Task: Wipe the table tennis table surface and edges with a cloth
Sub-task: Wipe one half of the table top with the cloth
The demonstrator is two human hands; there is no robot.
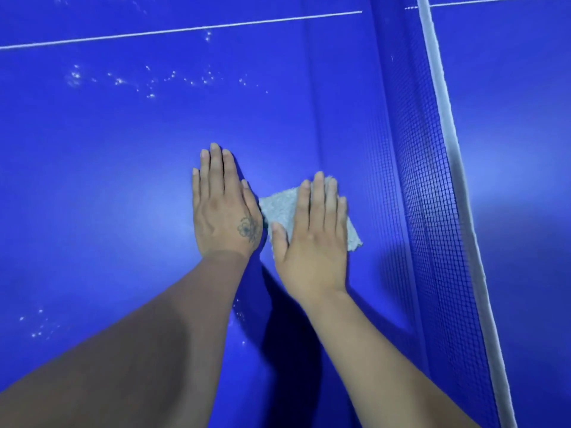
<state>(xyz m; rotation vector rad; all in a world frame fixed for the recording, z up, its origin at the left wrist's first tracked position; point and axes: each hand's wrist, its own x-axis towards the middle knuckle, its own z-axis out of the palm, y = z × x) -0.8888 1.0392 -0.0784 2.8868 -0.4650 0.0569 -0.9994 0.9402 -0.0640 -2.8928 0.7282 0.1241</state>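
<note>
Cloth (279, 205) is a small pale grey, fuzzy rag lying flat on the blue surface (123, 149), and most of it is hidden under the right hand (312, 239). That hand's grip isn't a grip at all: fingers straight and close together, palm down, pressing the rag onto the surface, thumb angled out to the left over the rag's near edge. A corner of the rag sticks out on the left between the two hands, another peeks out on the right below the little finger, and a bit shows past the fingertips.

The left hand (224, 208) sits just beside it, also flat on the bare surface with fingers straight and together, thumb tucked along the side next to the rag's left corner (whether the thumb actually touches the rag is hard to tell). It has a small flower tattoo (248, 228) near the thumb base.

To the right, the net (432, 196) runs up the frame, dark mesh with a white top band (449, 128), close to the right hand but apart from it. A thin white line (185, 28) crosses the surface at the top, and specks of white spots (148, 80) are scattered below it, with more at lower left.
</note>
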